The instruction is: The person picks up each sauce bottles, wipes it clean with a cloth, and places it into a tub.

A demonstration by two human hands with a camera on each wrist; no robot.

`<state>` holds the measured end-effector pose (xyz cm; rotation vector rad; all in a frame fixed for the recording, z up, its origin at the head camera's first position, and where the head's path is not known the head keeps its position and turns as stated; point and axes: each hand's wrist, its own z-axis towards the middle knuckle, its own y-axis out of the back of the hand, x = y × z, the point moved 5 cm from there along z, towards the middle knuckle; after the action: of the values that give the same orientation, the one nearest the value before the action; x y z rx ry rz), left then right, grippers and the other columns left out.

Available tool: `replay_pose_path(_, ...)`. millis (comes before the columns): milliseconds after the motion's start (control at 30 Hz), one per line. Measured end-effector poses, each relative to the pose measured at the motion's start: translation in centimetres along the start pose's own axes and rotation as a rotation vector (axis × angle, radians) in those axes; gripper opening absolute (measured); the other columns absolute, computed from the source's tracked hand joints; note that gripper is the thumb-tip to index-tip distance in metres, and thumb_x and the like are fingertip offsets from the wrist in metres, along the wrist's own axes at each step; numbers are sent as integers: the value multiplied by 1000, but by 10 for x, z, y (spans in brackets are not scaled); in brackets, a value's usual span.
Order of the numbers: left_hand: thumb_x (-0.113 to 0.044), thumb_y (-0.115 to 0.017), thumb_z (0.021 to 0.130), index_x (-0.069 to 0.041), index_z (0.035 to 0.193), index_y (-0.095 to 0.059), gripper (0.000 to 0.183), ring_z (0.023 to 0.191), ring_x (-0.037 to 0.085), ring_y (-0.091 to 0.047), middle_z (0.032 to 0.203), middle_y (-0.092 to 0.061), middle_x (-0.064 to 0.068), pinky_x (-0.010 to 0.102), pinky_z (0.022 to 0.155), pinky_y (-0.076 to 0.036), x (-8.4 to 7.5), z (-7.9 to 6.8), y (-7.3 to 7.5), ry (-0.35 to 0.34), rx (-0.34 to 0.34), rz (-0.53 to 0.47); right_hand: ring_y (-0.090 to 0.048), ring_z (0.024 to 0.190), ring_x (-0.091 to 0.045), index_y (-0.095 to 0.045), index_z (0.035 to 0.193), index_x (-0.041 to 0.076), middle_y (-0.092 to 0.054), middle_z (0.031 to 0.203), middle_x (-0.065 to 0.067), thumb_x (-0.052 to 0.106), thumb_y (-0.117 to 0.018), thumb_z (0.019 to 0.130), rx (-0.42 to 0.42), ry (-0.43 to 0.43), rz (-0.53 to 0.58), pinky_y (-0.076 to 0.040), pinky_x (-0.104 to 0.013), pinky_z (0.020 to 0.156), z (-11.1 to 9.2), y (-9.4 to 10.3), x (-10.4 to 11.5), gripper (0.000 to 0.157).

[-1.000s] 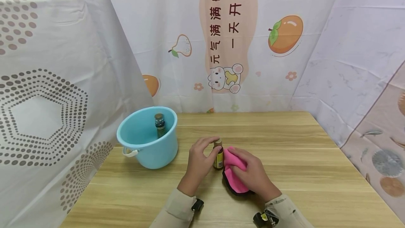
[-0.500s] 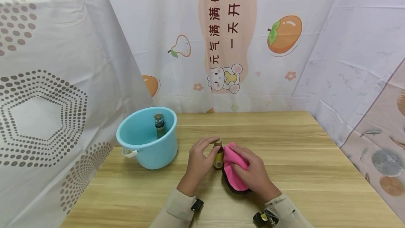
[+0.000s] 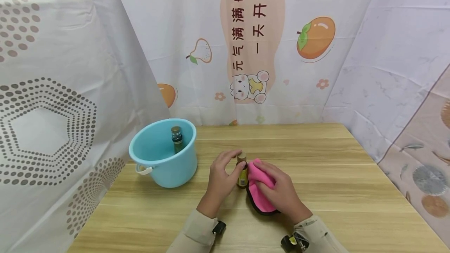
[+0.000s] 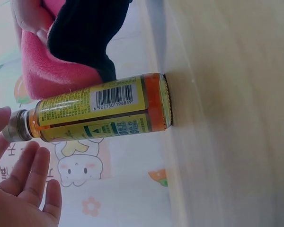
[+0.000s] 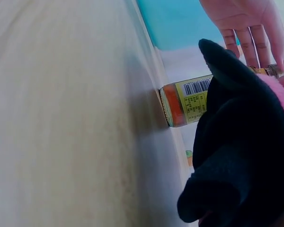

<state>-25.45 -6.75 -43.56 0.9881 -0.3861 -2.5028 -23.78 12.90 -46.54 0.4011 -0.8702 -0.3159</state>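
A small glass bottle (image 3: 242, 179) with a yellow label and a metallic cap stands upright on the wooden table. Orange-brown liquid shows through its glass in the left wrist view, where the barcode on the label (image 4: 114, 97) faces the camera. My left hand (image 3: 220, 177) pinches the bottle by its cap, the other fingers spread beside the neck. In my right hand (image 3: 284, 191) is a bunched cloth (image 3: 261, 195), pink with black on its other side, held against the bottle's right side. From the right wrist, the cloth's black side (image 5: 241, 146) hides much of the bottle.
A light blue bucket (image 3: 177, 171) with a white handle grip stands at the table's back left. Another dark bottle (image 3: 177, 138) with a brown cap leans inside it. Printed curtains (image 3: 211, 108) hang behind the table (image 3: 316, 159) and at both sides.
The pink cloth has shifted slightly away from the person along the bottle, with the right hand still gripping it. The left hand keeps its hold on the cap; the bottle stays in place.
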Motion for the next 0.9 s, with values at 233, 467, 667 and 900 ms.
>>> replay_pose_path(233, -22, -74, 98, -22, 130, -70, 33, 115, 10, -66, 123, -70, -6, 40, 103, -55, 0, 0, -1, 30, 36, 3, -62, 128, -17, -67, 139, 25, -65, 141, 1, 8, -82, 86, 56, -92, -55, -57, -39, 98, 0, -4, -8, 57)
replay_pose_path(467, -21, -75, 97, -22, 130, -70, 33, 113, 10, -67, 120, -71, -7, 40, 102, -55, -1, 0, -1, 31, 28, -3, -63, 124, -17, -67, 140, 23, -66, 140, 1, 11, -82, 86, 113, -175, -90, -56, -44, 98, -2, -7, -10, 57)
replay_pose_path(667, -21, -74, 98, -16, 129, -71, 32, 112, 10, -68, 120, -72, -6, 39, 102, -55, -1, 0, -1, 52, 38, -16, -63, 124, -15, -67, 139, 23, -66, 139, 4, 16, -84, 87, 145, -206, -102, -55, -46, 100, -3, -9, -13, 56)
replay_pose_path(900, -20, -73, 98, -17, 129, -72, 31, 111, 10, -68, 118, -73, -6, 39, 102, -55, 1, 1, -1, 52, 41, -13, -63, 123, -15, -67, 139, 23, -67, 138, 4, 14, -84, 86, 121, -167, -102, -56, -45, 99, -2, -8, -12, 56)
